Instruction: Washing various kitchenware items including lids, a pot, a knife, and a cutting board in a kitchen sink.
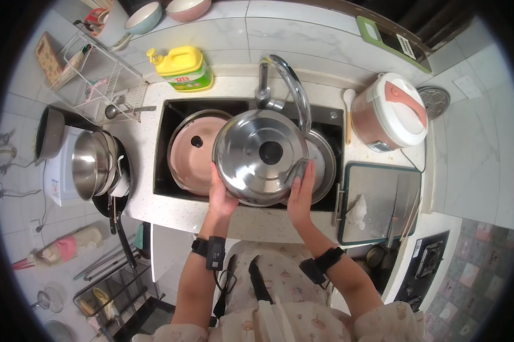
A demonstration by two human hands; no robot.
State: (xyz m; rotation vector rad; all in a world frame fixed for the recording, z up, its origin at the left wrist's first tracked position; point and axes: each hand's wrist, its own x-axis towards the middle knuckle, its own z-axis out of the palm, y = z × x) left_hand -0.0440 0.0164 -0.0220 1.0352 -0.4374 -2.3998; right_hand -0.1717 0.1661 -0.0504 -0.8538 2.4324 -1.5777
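A domed stainless steel lid (pixel 244 158) with a black knob is held above the sink (pixel 159 171), tilted with its top facing me. My left hand (pixel 222 192) grips its lower left rim. At the lower right edge, my right hand (pixel 301 192) presses a grey scrubber (pixel 298 170), apparently steel wool, against the metal. Partly hidden behind the lid, a pink round vessel or lid (pixel 190 160) with a dark round spot lies in the left of the sink. A metal basin (pixel 325 171) sits on the right, below the chrome faucet (pixel 297 85), whose spout ends near the lid's right edge.
A yellow detergent jug (pixel 182 70) stands behind the sink. To the right are a rice cooker (pixel 391 111), a wooden-handled spoon (pixel 348 119) and a cutting board (pixel 374 184) bearing a knife (pixel 393 213) and white cloth (pixel 357 211). Stacked pans and bowls (pixel 90 164) occupy the left counter.
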